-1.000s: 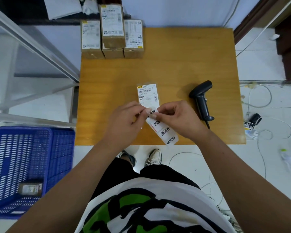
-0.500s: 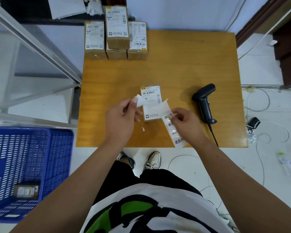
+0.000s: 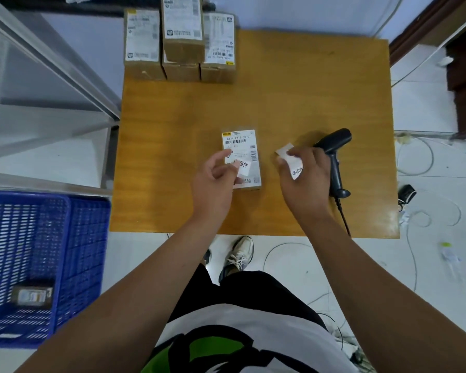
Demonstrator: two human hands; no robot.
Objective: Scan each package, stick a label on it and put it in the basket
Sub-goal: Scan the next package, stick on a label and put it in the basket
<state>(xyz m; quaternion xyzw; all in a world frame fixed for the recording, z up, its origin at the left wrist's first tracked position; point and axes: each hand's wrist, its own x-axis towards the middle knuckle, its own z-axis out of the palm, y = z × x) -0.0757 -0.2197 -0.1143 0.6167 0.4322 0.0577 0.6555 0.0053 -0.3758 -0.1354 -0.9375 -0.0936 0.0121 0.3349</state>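
1. Since half a second earlier, the peeled label (image 3: 243, 168) had travelled from the air beside the left hand (image 3: 215, 179) down onto the face of the package (image 3: 242, 160). The right hand (image 3: 303, 179) had drawn away toward the scanner (image 3: 334, 160), taking the label strip (image 3: 291, 164) with it.
2. Judgement: the sticking step appeared nearly complete; pressing the label flat and the transfer to the basket (image 3: 65, 238) remained.
3. Left hand: thumb and fingertips loosely curled at the label's edge, touching it. Whether they pinched it or merely pressed it could not be told.
4. Right hand: clenched on the label strip, which was crumpled and curled in the grip.
5. The package lay flat at the centre of the table (image 3: 293, 90), well apart from the basket on the floor at left.
6. Materials: package a small rectangular carton with a printed white shipping sheet; label glossy white paper; table smooth varnished wood; basket blue perforated plastic, holding one package (image 3: 33, 294); four similar cartons (image 3: 180, 41) waited at the far edge.
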